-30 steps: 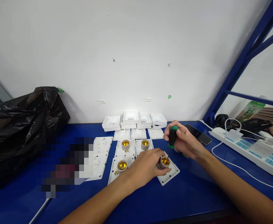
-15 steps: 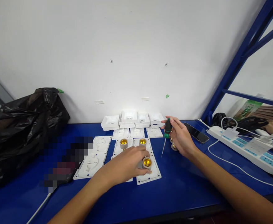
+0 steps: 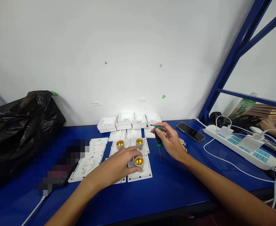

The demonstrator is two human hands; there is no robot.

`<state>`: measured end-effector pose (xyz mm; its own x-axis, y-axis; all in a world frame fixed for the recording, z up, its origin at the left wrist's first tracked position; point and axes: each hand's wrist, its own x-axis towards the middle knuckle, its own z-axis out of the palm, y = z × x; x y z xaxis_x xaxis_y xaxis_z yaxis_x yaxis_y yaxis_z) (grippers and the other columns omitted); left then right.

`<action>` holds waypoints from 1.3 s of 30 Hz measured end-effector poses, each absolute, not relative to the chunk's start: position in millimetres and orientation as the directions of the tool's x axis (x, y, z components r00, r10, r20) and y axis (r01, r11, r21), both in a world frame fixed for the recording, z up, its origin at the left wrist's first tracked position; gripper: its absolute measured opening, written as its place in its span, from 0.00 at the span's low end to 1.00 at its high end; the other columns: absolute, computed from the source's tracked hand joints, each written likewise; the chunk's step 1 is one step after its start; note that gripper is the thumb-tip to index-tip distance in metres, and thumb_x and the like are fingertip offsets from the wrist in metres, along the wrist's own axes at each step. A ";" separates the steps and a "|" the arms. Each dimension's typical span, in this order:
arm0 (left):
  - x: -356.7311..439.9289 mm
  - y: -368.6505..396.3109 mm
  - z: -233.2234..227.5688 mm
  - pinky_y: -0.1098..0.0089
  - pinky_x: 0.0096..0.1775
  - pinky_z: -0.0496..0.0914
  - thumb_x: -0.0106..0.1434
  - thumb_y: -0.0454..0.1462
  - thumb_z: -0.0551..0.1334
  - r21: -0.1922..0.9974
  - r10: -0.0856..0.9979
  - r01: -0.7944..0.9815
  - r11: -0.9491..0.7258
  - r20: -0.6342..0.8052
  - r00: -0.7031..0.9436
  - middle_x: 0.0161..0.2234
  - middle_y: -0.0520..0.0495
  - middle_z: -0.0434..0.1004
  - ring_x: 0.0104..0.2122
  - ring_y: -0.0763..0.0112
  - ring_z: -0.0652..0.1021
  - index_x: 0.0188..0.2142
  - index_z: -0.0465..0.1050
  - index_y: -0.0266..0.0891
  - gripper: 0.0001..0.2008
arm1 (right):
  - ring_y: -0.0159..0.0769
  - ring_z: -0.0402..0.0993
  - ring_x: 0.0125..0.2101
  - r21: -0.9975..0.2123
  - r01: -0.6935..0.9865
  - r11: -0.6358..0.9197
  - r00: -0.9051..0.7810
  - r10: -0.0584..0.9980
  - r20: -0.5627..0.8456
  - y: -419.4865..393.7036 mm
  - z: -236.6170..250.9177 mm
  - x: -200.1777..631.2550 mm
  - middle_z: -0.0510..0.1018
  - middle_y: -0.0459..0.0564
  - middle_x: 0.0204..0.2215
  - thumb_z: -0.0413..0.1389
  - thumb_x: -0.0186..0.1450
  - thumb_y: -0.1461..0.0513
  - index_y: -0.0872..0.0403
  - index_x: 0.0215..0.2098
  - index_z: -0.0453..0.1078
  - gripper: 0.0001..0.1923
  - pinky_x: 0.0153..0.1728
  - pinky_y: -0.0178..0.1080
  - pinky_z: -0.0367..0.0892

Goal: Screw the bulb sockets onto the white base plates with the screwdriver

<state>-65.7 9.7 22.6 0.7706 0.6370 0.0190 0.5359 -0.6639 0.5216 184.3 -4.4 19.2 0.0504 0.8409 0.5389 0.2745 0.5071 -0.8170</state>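
Note:
My left hand (image 3: 121,163) grips a round lamp socket (image 3: 139,162) with a gold-coloured metal inside, its fingers and thumb around the rim. This socket sits on the near right white square plate (image 3: 140,178). In my right hand (image 3: 171,141) is a screwdriver (image 3: 158,138) with a black and green handle. Its shaft points down over the blue table, to the right of the plate, and touches no socket. Two more sockets stand farther back, a left one (image 3: 120,144) and a right one (image 3: 139,143), on white plates. Small sockets or metal parts (image 3: 182,145) lie partly hidden behind my right hand.
White square housings (image 3: 125,117) are stacked along the wall. Bare white plates (image 3: 88,165) lie left. A black plastic bag (image 3: 24,125) fills the far left. Rightward are a phone (image 3: 190,131), a power strip (image 3: 241,147) with loose cables, and another person's hand (image 3: 268,124).
The view has turned slightly right. My right hand has lowered the screwdriver a little, and its shaft now stands steeper. My left hand keeps its grip on the same socket.

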 end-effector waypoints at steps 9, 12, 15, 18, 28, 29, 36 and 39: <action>-65.3 4.2 22.6 0.57 0.60 0.65 0.68 0.53 0.62 0.499 0.661 0.531 -0.685 0.121 0.740 0.58 0.46 0.72 0.60 0.55 0.70 0.55 0.72 0.50 0.20 | 0.40 0.77 0.38 -0.807 0.437 0.396 0.000 0.898 0.441 5.7 9.5 184.9 0.81 0.49 0.37 0.53 0.71 0.50 0.50 0.44 0.73 0.14 0.41 0.43 0.68; -67.5 -7.3 28.2 0.60 0.58 0.67 0.70 0.52 0.60 0.486 0.667 0.537 -0.689 0.138 0.732 0.56 0.47 0.71 0.57 0.57 0.71 0.55 0.71 0.50 0.18 | 0.38 0.76 0.32 -0.806 0.458 0.375 -0.055 0.917 0.395 8.2 4.4 184.5 0.81 0.47 0.31 0.53 0.71 0.51 0.50 0.40 0.74 0.14 0.38 0.43 0.68; -73.3 -17.0 31.9 0.61 0.55 0.69 0.72 0.52 0.57 0.476 0.694 0.567 -0.672 0.137 0.707 0.56 0.48 0.70 0.56 0.58 0.72 0.55 0.70 0.52 0.17 | 0.37 0.75 0.30 -0.807 0.454 0.377 -0.130 0.924 0.359 6.5 2.2 181.7 0.81 0.47 0.30 0.55 0.70 0.51 0.50 0.40 0.75 0.13 0.35 0.42 0.69; -80.1 -15.1 37.4 0.62 0.52 0.70 0.73 0.51 0.56 0.435 0.702 0.587 -0.683 0.167 0.692 0.56 0.47 0.70 0.53 0.58 0.74 0.55 0.70 0.51 0.17 | 0.37 0.76 0.31 -0.813 0.437 0.386 -0.208 0.922 0.326 3.6 2.8 178.3 0.81 0.47 0.31 0.55 0.70 0.51 0.49 0.44 0.75 0.13 0.34 0.41 0.69; -48.8 68.8 60.1 0.64 0.40 0.70 0.71 0.33 0.56 -0.069 0.692 0.709 -0.702 0.168 0.702 0.45 0.44 0.79 0.41 0.60 0.78 0.46 0.74 0.39 0.09 | 0.33 0.69 0.24 -0.728 0.593 0.345 -0.037 0.914 0.403 7.5 13.4 192.3 0.72 0.42 0.23 0.48 0.74 0.53 0.49 0.45 0.69 0.12 0.29 0.37 0.65; -43.5 76.9 57.5 0.65 0.39 0.69 0.69 0.31 0.58 -0.079 0.680 0.695 -0.715 0.152 0.717 0.44 0.44 0.79 0.40 0.61 0.79 0.44 0.75 0.39 0.08 | 0.34 0.71 0.28 -0.690 0.623 0.368 -0.054 0.901 0.431 7.1 14.7 192.5 0.75 0.44 0.28 0.49 0.74 0.55 0.49 0.44 0.69 0.10 0.34 0.39 0.66; -26.0 107.8 36.6 0.65 0.38 0.67 0.64 0.28 0.62 -0.105 0.642 0.648 -0.754 0.089 0.762 0.38 0.41 0.80 0.38 0.60 0.79 0.34 0.75 0.37 0.05 | 0.39 0.75 0.43 -0.506 0.667 0.546 -0.414 0.837 0.358 -4.1 11.9 182.9 0.77 0.50 0.45 0.56 0.71 0.57 0.49 0.47 0.69 0.08 0.48 0.43 0.69; -26.9 115.3 28.7 0.66 0.36 0.66 0.63 0.29 0.61 -0.055 0.618 0.623 -0.780 0.093 0.781 0.35 0.43 0.80 0.34 0.62 0.78 0.32 0.74 0.37 0.05 | 0.39 0.75 0.46 -0.520 0.625 0.582 -0.508 0.809 0.296 -11.4 12.6 179.5 0.76 0.51 0.49 0.57 0.71 0.53 0.48 0.50 0.69 0.13 0.49 0.44 0.71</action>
